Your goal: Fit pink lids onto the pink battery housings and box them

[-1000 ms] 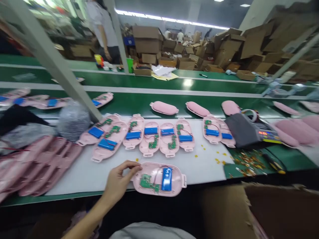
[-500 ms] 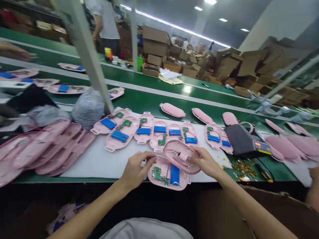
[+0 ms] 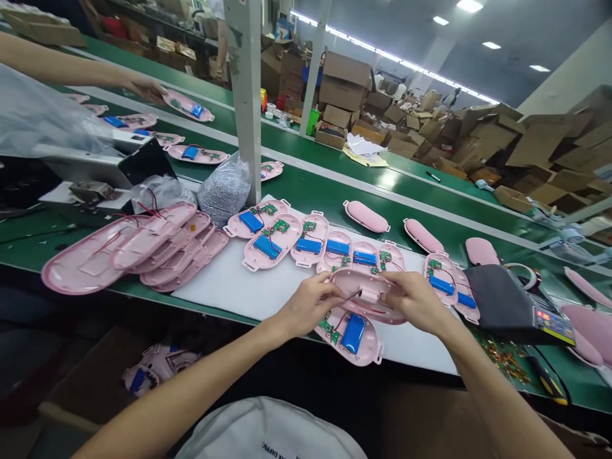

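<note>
My right hand [image 3: 417,301] grips the right end of an empty-looking pink shell half [image 3: 344,280], tilted with its inside toward me. At the shell's left side, my left hand [image 3: 312,305] has thumb and finger pinched on a thin dark wire [image 3: 352,296] that runs to a pale piece [image 3: 370,292] inside it. Below, at the table's front edge, lies another pink shell half [image 3: 366,350] with a blue battery pack [image 3: 354,333] and a green circuit board [image 3: 329,328], partly covered by my left hand and the held shell.
Open shells with batteries [image 3: 273,242] line the white mat [image 3: 215,290]. Stacked pink shells [image 3: 165,245] lie left, near a plastic bag [image 3: 224,191] and metal post [image 3: 246,95]. A grey device [image 3: 497,296] and screwdriver [image 3: 549,382] are right. A co-worker's hand [image 3: 146,86] touches a far shell.
My left hand has moved from beside the lower shell to the wire in the held shell. The view has swung left. A co-worker's hand now reaches a shell on the far belt.
</note>
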{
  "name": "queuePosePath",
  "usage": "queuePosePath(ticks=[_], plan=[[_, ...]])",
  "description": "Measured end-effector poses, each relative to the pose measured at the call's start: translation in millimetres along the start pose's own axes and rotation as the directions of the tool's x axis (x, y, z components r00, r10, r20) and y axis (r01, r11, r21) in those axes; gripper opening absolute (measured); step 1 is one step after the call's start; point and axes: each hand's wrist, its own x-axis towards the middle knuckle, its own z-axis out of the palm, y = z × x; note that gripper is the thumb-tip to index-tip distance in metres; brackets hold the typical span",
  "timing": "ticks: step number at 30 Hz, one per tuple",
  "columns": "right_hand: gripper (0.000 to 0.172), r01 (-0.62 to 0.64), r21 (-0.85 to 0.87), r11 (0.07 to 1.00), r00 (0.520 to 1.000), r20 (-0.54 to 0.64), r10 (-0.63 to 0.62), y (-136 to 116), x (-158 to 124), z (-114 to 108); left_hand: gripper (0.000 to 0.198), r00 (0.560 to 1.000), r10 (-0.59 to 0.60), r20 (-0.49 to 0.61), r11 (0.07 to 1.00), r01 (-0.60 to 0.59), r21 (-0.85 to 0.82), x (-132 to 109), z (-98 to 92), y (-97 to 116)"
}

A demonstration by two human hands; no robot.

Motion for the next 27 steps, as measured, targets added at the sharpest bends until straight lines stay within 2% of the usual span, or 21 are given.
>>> queuePosePath(ticks=[3, 5, 6, 8, 10, 12, 15, 17, 19, 23, 27], plan=[[0.021, -0.007, -0.047, 0.999, 1.0, -0.027, 0.006, 2, -2, 9, 0.015, 0.994, -0.007, 0.113, 1.0, 0.007, -0.002, 1, -3.4, 2], [0.021, -0.013, -0.086, 0.996, 1.0, -0.002, 0.013, 0, -2, 14, 0.011, 0.994, -0.004, 0.111, 0.999, 0.01, -0.048, 0, -2.3, 1], [0.02, -0.013, -0.09, 0.996, 1.0, 0.016, 0.014, 0, -2, 16, 0.01, 0.998, -0.01, 0.068, 0.997, 0.015, -0.075, -1, -0.2, -1], [0.019, 0.0, -0.071, 0.998, 0.999, 0.047, 0.003, -1, -1, 17, 0.01, 0.994, -0.015, -0.111, 0.994, 0.003, -0.109, -5, 6.7, -7], [0.017, 0.018, -0.04, 0.999, 0.998, 0.069, -0.015, 1, 1, 15, 0.012, 0.958, 0.002, -0.288, 0.992, -0.038, -0.122, -9, 14.8, -12], [0.014, 0.016, -0.008, 1.0, 0.996, 0.093, -0.015, 4, 4, 12, 0.006, 0.93, -0.065, -0.361, 0.978, -0.012, -0.208, -11, 20.5, -15], [0.015, 0.011, 0.019, 1.0, 0.997, 0.073, -0.012, 3, 10, 11, 0.031, 0.896, -0.326, -0.302, 0.886, 0.178, -0.429, -9, 20.8, -15], [0.026, 0.063, 0.015, 0.998, 0.998, -0.001, -0.063, -3, 17, 16, 0.038, 0.883, -0.407, -0.235, 0.836, 0.255, -0.486, -5, 17.3, -13], [0.033, 0.123, -0.015, 0.992, 0.989, -0.084, -0.124, -12, 25, 27, 0.034, 0.893, -0.394, -0.215, 0.841, 0.257, -0.476, -3, 14.4, -10], [0.017, 0.213, -0.026, 0.977, 0.952, -0.218, -0.213, -13, 38, 55, 0.029, 0.903, -0.365, -0.227, 0.871, 0.246, -0.425, -3, 18.8, -7], [0.024, 0.244, -0.034, 0.969, 0.894, -0.38, -0.238, 4, 43, 72, 0.014, 0.957, -0.277, -0.087, 0.943, 0.254, -0.214, -2, 29.9, -13]])
